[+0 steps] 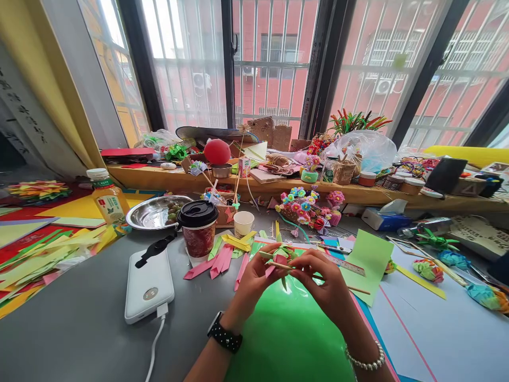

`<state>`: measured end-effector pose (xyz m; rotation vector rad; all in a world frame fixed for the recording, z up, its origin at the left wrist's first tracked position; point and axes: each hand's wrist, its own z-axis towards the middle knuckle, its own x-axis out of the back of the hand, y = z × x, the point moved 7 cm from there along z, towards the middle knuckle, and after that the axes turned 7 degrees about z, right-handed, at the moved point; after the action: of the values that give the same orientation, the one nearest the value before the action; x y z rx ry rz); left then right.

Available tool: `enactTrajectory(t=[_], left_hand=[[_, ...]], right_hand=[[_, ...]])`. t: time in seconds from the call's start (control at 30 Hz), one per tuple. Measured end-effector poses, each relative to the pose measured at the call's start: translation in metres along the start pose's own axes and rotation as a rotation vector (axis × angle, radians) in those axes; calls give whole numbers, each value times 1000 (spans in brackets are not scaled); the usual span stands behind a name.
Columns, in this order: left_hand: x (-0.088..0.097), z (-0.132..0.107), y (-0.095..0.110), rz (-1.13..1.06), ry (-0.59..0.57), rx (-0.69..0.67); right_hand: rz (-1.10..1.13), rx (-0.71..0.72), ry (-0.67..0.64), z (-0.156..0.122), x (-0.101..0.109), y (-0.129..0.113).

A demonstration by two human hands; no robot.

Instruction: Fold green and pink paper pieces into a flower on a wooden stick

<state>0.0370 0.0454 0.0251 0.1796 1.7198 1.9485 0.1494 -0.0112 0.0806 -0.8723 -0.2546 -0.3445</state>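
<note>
My left hand, with a black dotted watch band on its wrist, is closed on a small folded paper piece in green and pink. My right hand pinches a thin wooden stick at the paper piece; its far end sticks out to the right past the fingers. Fingers partly hide where stick and paper meet. Both hands are close together above a glossy green rounded surface. Folded pink paper strips and yellow strips lie left of my hands.
A white power bank with a cable, a lidded coffee cup, a paper cup and a metal bowl stand to the left. A light green sheet lies on the right. Craft flowers sit behind, below a cluttered windowsill.
</note>
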Motion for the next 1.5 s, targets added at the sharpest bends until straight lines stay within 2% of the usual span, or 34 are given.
enactTrajectory(t=[0.13, 0.27, 0.43, 0.53, 0.7, 1.1, 1.2, 1.33, 1.5], left_hand=[[-1, 1, -1, 12, -24, -22], [2, 0, 3, 145, -52, -45], [20, -5, 33, 559, 170, -317], [17, -6, 39, 758, 161, -412], [9, -5, 35, 917, 79, -432], [9, -3, 28, 913, 39, -385], [9, -3, 28, 905, 60, -375], [8, -3, 29, 942, 87, -389], [4, -6, 29, 1007, 86, -434]], right_hand=[[-42, 24, 54, 0, 3, -2], [-235, 103, 114, -2, 7, -2], [-420, 172, 54, -2, -1, 1], [-449, 199, 25, -2, -6, 3], [-443, 196, -15, -3, -11, 7], [-400, 182, -39, -5, -15, 9], [-355, 133, -38, -4, -13, 12], [-228, -48, -68, -2, -12, 22], [-188, -214, -44, -1, -9, 33]])
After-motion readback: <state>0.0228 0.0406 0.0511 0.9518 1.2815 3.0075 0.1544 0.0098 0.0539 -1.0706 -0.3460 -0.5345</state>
